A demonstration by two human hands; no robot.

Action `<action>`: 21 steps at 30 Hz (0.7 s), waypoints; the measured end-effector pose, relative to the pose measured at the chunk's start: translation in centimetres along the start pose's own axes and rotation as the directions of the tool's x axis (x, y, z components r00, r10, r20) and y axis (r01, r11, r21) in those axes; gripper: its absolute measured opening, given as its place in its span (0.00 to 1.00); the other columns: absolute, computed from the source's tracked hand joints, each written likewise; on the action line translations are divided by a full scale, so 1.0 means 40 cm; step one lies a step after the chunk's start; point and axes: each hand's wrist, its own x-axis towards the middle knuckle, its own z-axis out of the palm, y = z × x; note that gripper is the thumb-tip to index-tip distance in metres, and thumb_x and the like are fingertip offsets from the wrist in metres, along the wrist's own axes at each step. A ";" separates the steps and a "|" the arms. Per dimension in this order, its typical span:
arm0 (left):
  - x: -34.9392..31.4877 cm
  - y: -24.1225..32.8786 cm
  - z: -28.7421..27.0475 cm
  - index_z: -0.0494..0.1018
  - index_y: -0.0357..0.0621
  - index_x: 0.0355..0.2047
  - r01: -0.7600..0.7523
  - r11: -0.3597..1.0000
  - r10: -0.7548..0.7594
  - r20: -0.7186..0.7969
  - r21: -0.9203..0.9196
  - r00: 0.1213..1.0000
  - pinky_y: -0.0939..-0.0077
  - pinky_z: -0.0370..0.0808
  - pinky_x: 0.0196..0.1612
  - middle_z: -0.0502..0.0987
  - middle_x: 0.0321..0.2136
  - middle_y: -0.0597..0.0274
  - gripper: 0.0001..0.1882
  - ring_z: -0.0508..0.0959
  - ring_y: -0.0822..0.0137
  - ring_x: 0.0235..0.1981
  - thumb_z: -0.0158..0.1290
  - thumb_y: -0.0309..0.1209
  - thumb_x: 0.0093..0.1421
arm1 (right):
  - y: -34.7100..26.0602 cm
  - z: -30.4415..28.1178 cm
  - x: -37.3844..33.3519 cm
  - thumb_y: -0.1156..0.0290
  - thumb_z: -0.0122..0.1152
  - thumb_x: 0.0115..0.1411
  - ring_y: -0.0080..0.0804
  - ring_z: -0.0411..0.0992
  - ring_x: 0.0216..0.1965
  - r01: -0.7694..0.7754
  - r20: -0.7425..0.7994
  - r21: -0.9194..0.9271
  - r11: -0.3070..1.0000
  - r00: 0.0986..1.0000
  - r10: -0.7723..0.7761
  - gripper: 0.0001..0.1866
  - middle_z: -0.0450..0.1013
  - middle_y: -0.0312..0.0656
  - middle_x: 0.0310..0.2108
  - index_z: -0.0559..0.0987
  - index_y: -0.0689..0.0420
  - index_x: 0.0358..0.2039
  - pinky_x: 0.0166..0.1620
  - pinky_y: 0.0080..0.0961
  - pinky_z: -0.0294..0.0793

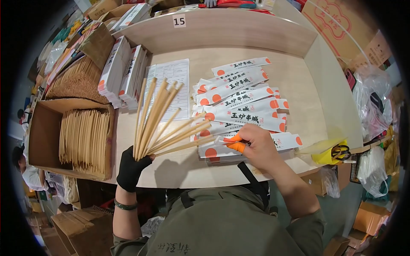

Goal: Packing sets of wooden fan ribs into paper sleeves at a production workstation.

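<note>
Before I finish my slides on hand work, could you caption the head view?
A black-gloved left hand holds fanned wooden sticks; the right hand pinches a white wrapper.

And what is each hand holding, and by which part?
The left hand holds a fanned bundle of wooden sticks by the ends nearest the person; the right hand pinches a white paper sleeve near one end.

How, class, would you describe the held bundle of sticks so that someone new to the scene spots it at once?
Start at the pale desk; left of its white sleeves, find the black-gloved left grip. The stick bundle spreads from it like a fan, unlike the packed sticks standing together in the open cardboard box.
</note>
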 end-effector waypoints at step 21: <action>0.035 -0.016 0.018 0.75 0.36 0.37 -0.021 0.999 0.017 0.108 0.037 0.994 0.78 0.72 0.37 0.78 0.29 0.63 0.13 0.75 0.74 0.31 0.60 0.29 0.52 | -0.011 0.037 0.015 0.72 0.68 0.45 0.34 0.69 0.31 0.266 0.008 -0.228 0.937 0.963 -0.271 0.08 0.69 0.37 0.25 0.78 0.59 0.25 0.32 0.26 0.69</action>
